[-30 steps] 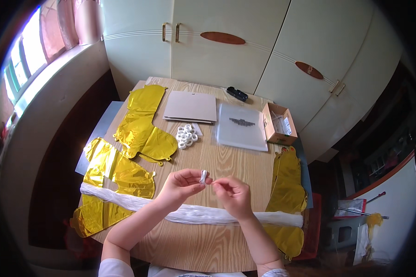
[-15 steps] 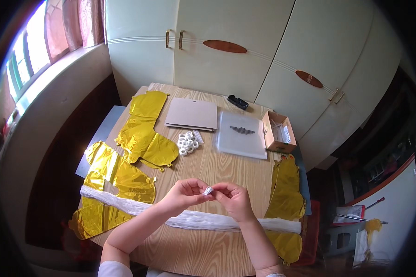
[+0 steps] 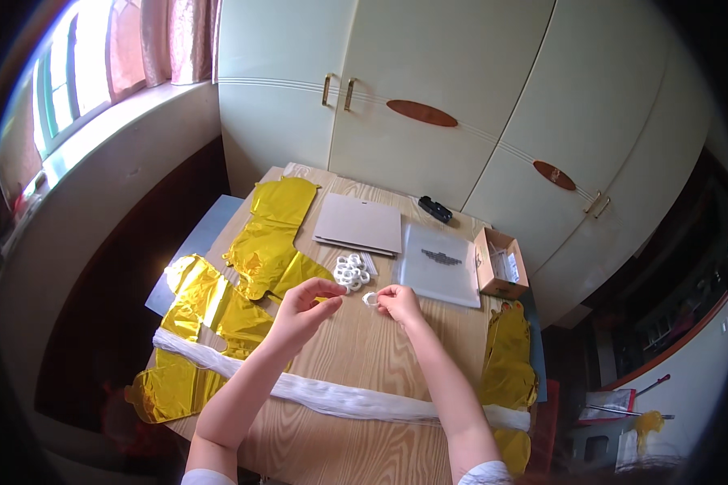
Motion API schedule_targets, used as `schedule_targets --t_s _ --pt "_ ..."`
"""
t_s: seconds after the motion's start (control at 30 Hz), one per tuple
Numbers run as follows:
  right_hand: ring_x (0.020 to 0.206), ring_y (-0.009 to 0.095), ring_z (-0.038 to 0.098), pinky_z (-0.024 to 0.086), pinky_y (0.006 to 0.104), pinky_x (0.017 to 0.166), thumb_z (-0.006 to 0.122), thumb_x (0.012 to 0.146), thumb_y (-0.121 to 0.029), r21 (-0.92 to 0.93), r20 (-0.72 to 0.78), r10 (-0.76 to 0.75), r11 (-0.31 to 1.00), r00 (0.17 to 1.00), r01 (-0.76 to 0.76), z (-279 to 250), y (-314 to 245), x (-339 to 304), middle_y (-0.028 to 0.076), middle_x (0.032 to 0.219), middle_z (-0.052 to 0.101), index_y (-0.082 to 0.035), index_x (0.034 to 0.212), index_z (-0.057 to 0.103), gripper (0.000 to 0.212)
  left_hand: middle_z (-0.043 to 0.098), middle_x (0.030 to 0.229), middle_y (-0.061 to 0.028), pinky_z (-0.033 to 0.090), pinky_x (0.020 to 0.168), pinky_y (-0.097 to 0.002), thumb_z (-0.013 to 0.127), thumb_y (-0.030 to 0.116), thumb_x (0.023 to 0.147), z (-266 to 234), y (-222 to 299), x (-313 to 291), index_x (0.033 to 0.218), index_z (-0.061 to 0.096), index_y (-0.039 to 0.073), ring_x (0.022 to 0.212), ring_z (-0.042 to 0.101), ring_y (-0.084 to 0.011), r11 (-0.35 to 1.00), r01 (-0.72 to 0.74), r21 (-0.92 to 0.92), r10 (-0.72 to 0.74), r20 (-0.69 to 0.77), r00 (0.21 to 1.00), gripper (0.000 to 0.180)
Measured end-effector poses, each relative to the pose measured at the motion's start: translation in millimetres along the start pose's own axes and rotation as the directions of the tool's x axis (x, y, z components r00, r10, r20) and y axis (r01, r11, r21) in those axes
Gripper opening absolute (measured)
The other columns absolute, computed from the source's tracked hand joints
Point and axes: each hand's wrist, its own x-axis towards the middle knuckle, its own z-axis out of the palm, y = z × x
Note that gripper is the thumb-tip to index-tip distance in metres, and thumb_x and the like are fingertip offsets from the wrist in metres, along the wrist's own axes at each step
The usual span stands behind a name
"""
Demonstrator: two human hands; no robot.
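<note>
My right hand (image 3: 400, 305) pinches a small white ring-shaped roll (image 3: 370, 299) between thumb and fingertips, just above the tabletop. My left hand (image 3: 311, 301) is open, thumb and fingers apart with nothing between them. Just beyond its fingertips lies a heap of several similar white rolls (image 3: 352, 272). Under my forearms a long bundle of white strands (image 3: 340, 398) stretches across the near part of the wooden table (image 3: 332, 440).
Shiny gold foil balloons lie flat on the left (image 3: 277, 234) and at the right edge (image 3: 510, 352). Farther back are grey cardboard sheets (image 3: 358, 222), clear plastic bags (image 3: 437, 271), a black object (image 3: 435, 209) and an open box (image 3: 501, 263). Cabinets (image 3: 429, 65) stand behind.
Both hands have moved forward toward the heap and come apart. The white roll, earlier between both hands' fingers, is now only in my right hand. The view has shifted too.
</note>
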Motion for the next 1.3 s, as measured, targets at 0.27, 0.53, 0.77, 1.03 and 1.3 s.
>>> schedule_targets --t_s 0.27,0.53,0.77,1.03,1.3 --pt "0.065 0.010 0.063 0.052 0.0242 0.058 0.064 0.076 -0.010 -0.343 -0.080 -0.127 0.935 0.989 0.093 19.0 -16.1 30.0 0.006 0.080 0.066 -0.002 0.085 0.066 0.012 0.061 0.095 -0.0028 0.043 0.076 -0.0206 0.058 0.006 0.086 -16.8 13.5 -0.7 0.099 0.060 0.000 0.085 0.055 -0.0060 0.996 -0.025 -0.082 0.023 -0.016 1.000 0.015" --pt "0.081 0.020 0.062 0.049 0.0308 0.072 0.060 0.077 -0.010 -0.499 0.120 -0.565 0.677 0.816 0.541 17.5 -0.7 11.6 0.008 0.095 0.061 -0.007 0.091 0.067 0.016 0.061 0.093 -0.0030 0.042 0.078 -0.0208 0.058 0.007 0.086 -25.3 23.0 -2.6 0.097 0.060 0.000 0.087 0.054 -0.0064 0.993 -0.088 -0.083 0.084 -0.055 0.995 0.014" --pt "0.083 0.023 0.060 0.049 0.0319 0.075 0.057 0.076 -0.003 -0.536 0.166 -0.663 0.561 0.730 0.631 14.1 8.8 14.6 0.008 0.098 0.058 -0.007 0.096 0.065 0.021 0.064 0.094 -0.0055 0.043 0.083 -0.0251 0.059 0.006 0.084 -20.4 24.5 -2.9 0.094 0.061 0.001 0.090 0.058 -0.0111 0.995 -0.054 -0.087 0.050 -0.044 0.998 0.011" --pt "0.067 0.016 0.058 0.048 0.0278 0.060 0.059 0.078 -0.004 -0.457 0.192 -0.569 0.669 0.799 0.586 -4.5 -26.4 -91.5 0.006 0.093 0.056 -0.008 0.096 0.061 0.018 0.065 0.091 -0.0052 0.045 0.081 -0.0249 0.060 0.005 0.083 -14.6 18.6 -1.4 0.093 0.061 0.001 0.088 0.059 -0.0110 0.998 -0.026 -0.052 0.026 -0.012 1.000 0.010" --pt "0.070 0.026 0.059 0.049 0.0333 0.060 0.062 0.081 -0.010 -0.385 0.241 -0.493 0.742 0.836 0.548 3.9 8.4 -200.5 0.009 0.084 0.057 -0.008 0.092 0.060 0.011 0.062 0.084 0.0018 0.040 0.060 -0.0174 0.061 0.009 0.084 9.0 -1.4 -13.4 0.093 0.062 0.002 0.069 0.050 -0.0018 0.959 0.024 0.284 -0.079 0.184 0.980 0.012"
